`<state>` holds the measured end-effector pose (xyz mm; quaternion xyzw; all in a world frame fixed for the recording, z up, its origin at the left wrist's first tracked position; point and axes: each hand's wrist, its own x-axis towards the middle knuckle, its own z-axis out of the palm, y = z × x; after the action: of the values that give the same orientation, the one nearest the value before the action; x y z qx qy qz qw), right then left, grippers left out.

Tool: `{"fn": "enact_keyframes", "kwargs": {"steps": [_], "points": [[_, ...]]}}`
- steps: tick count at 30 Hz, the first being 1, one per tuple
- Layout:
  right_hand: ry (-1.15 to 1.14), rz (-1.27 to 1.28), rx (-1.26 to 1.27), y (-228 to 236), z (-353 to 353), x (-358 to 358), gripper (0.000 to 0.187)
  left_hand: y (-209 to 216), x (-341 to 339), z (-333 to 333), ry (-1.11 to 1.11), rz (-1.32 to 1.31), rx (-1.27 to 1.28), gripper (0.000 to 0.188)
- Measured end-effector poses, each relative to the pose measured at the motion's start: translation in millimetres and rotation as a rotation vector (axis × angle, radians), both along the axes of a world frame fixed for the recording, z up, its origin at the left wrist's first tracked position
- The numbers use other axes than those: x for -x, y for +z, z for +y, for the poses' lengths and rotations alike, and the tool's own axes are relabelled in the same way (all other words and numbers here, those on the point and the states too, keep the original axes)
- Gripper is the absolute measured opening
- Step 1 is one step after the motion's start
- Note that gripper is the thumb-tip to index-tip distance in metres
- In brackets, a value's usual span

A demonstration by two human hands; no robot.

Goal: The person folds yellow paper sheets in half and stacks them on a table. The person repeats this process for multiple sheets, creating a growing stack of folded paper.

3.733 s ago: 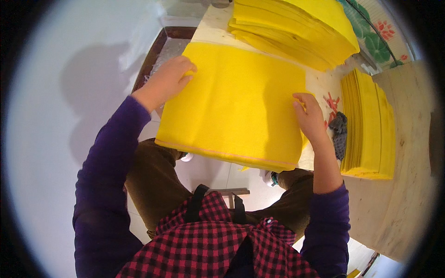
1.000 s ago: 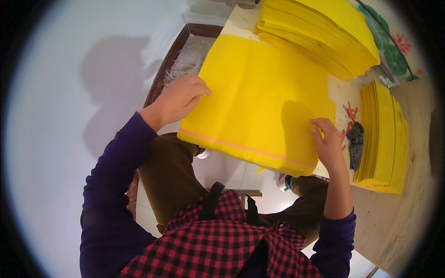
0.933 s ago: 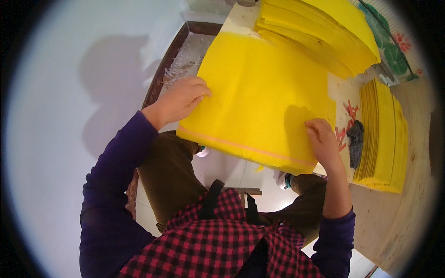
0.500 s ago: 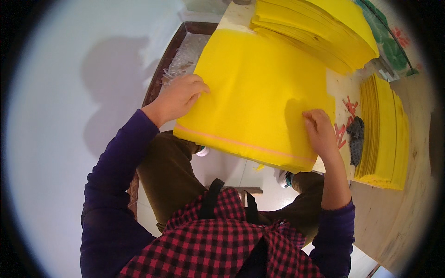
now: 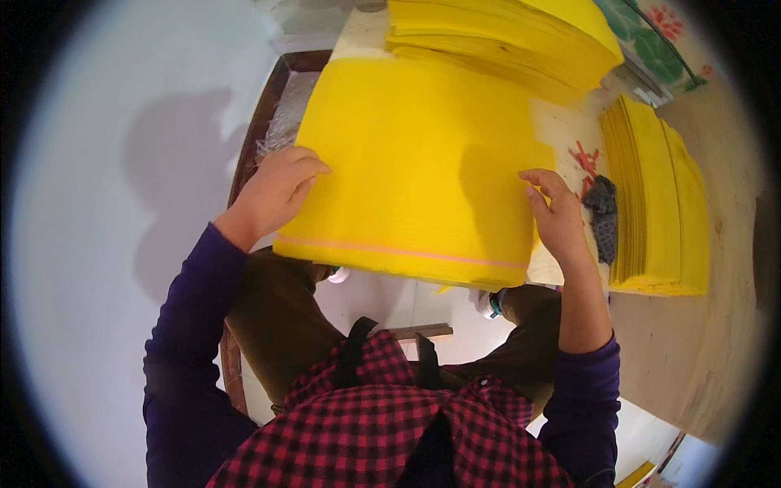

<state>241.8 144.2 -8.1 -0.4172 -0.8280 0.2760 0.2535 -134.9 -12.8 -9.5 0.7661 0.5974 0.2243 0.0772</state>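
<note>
A broad yellow cloth sheet [image 5: 415,163] lies flat in front of me, with a pink line along its near edge. It may be the top of a stack; the layers beneath are hard to make out. At its left edge my left hand [image 5: 281,191] rests with fingers bent over the cloth and the thumb apart, holding nothing. My right hand [image 5: 557,211] is by the right edge, fingers and thumb apart with nothing between them. Whether its fingertips touch the cloth I cannot tell.
A thick folded yellow pile [image 5: 504,41] stands at the back. Another yellow stack [image 5: 659,203] is on the right, beside a crumpled dark grey cloth [image 5: 602,215] and red strips [image 5: 584,159]. Clear plastic [image 5: 285,122] lies by a brown frame [image 5: 260,122] at left.
The view has shifted, so the cloth and stacks appear farther left. My right hand's fingers have spread and lifted toward the cloth's right edge. The left hand stays by the left edge.
</note>
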Motion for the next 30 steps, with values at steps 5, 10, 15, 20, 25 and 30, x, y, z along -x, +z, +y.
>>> {"fn": "enact_keyframes", "kwargs": {"steps": [5,10,15,20,25,30], "points": [[-0.215,0.167,0.255,2,-24,-41,0.017,23,-38,4,-0.023,-0.065,0.016,0.024],[-0.391,0.522,0.537,-13,-41,-69,0.017,23,-116,25,-0.113,-0.211,-0.032,0.026],[-0.382,0.56,0.664,-17,-52,-83,0.018,0,-197,51,-0.176,-0.428,0.062,0.034],[-0.228,0.582,0.801,-18,-80,-90,0.024,-26,-231,63,-0.14,-0.422,0.068,0.038],[-0.117,0.387,0.625,-20,-96,-90,0.035,-30,-235,64,-0.131,-0.302,0.12,0.04],[-0.015,0.27,0.687,-12,-93,-87,0.046,-26,-242,65,-0.093,-0.188,0.152,0.04]]}}
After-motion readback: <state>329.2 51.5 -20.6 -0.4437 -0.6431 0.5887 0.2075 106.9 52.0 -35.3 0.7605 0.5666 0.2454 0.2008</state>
